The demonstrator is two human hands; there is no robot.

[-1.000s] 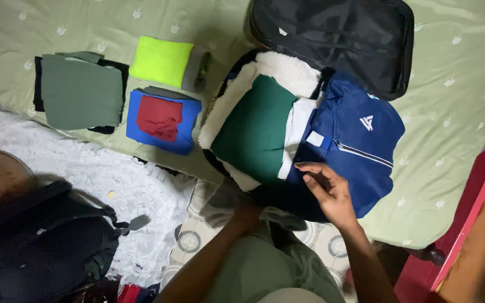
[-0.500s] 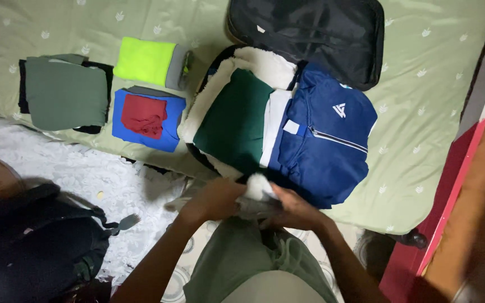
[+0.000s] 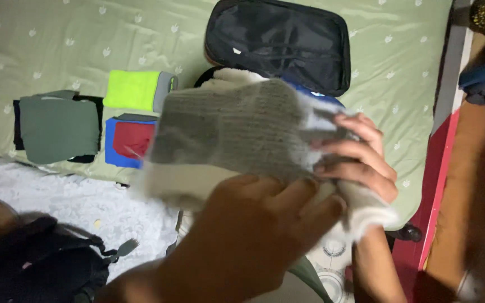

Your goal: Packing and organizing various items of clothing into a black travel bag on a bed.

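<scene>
Knitwear fills the head view: a grey knit garment (image 3: 237, 129) with fleecy white lining, held up above the open black suitcase (image 3: 279, 45) on the green bedsheet (image 3: 57, 39). The left hand (image 3: 259, 224) clasps its near edge, the right hand (image 3: 357, 154) pinches its right end. It looks soft, light and floppy, best gripped by its edges.
</scene>
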